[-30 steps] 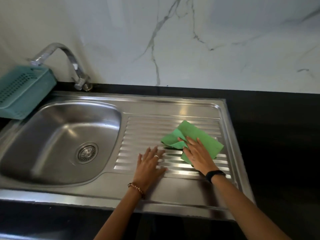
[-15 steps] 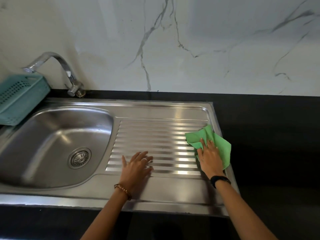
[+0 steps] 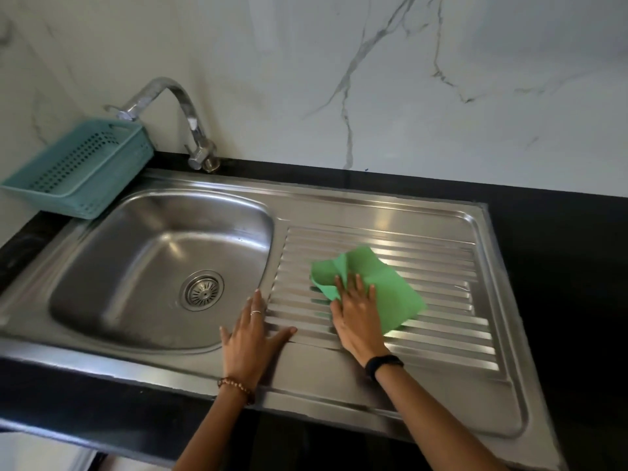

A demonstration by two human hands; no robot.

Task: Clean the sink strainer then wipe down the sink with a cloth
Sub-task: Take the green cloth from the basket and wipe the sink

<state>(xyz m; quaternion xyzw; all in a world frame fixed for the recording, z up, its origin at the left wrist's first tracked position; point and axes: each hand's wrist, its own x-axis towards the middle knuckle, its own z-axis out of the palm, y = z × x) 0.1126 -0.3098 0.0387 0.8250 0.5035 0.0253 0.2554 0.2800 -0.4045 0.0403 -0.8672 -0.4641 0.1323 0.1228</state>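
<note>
A stainless steel sink (image 3: pixel 163 253) has a round strainer (image 3: pixel 202 290) seated in its drain and a ribbed drainboard (image 3: pixel 441 300) on its right. A green cloth (image 3: pixel 384 283) lies crumpled on the left-middle of the drainboard. My right hand (image 3: pixel 356 314) presses flat on the cloth's near left part, fingers spread. My left hand (image 3: pixel 251 338) rests flat on the steel rim between basin and drainboard, fingers apart, holding nothing.
A curved chrome tap (image 3: pixel 183 120) stands at the back left of the sink. A teal perforated basket (image 3: pixel 81 168) sits over the sink's far left corner. Black countertop (image 3: pixel 560 266) surrounds the sink, with a white marble wall (image 3: pixel 373 79) behind.
My right hand has slid the green cloth leftward from the drainboard's right edge to its left-middle. My left hand stays flat on the rim near the basin.
</note>
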